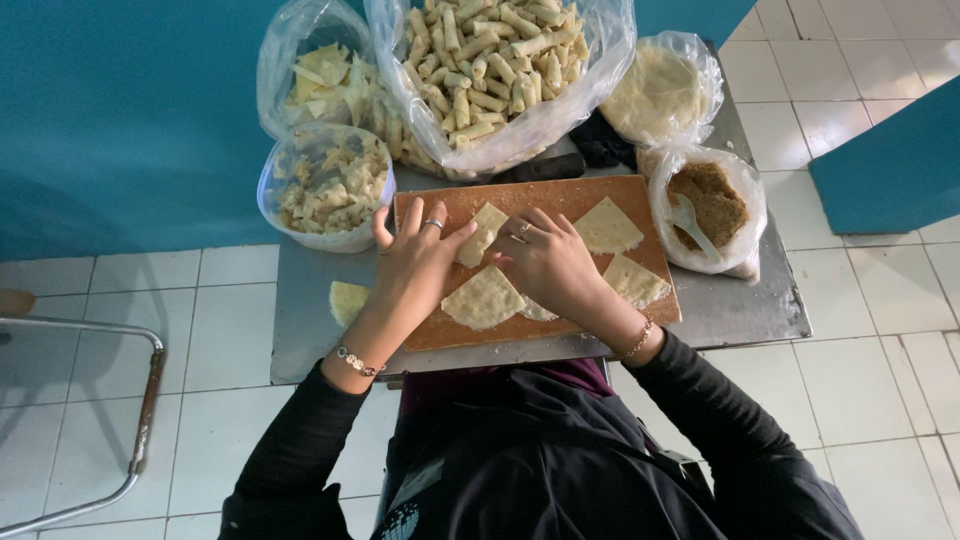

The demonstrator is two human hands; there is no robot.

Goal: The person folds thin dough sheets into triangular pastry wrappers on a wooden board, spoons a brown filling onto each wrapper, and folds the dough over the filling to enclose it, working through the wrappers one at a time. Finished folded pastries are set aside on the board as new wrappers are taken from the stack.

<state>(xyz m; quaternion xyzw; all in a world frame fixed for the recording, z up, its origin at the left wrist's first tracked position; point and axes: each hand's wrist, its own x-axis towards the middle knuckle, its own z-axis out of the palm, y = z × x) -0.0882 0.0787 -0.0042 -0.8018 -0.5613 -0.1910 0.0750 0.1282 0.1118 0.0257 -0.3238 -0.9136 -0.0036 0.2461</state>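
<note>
On the wooden board (pixel 560 195), left hand (pixel 415 265) and right hand (pixel 545 265) lie spread, hiding a pastry sheet (pixel 480 235).

Even, soft daylight lit the scene, faint shadows fell at lower left, plastic bags (pixel 520 70) showed mild glare, focus stayed sharp, edges bent slightly.

A small grey metal worktop (pixel 760 310) stands against a teal-painted wall (pixel 130 110), its surface dull and a little smeared, on a floor (pixel 860 390) of square white tiles with dark grout lines. At the right another teal panel (pixel 890 170) juts in over the tiles, and at the left edge the curved metal tube frame (pixel 140 420) of some piece of furniture rests on the floor. The light is even and soft, with faint shadows on the lower wall and tiles.
</note>
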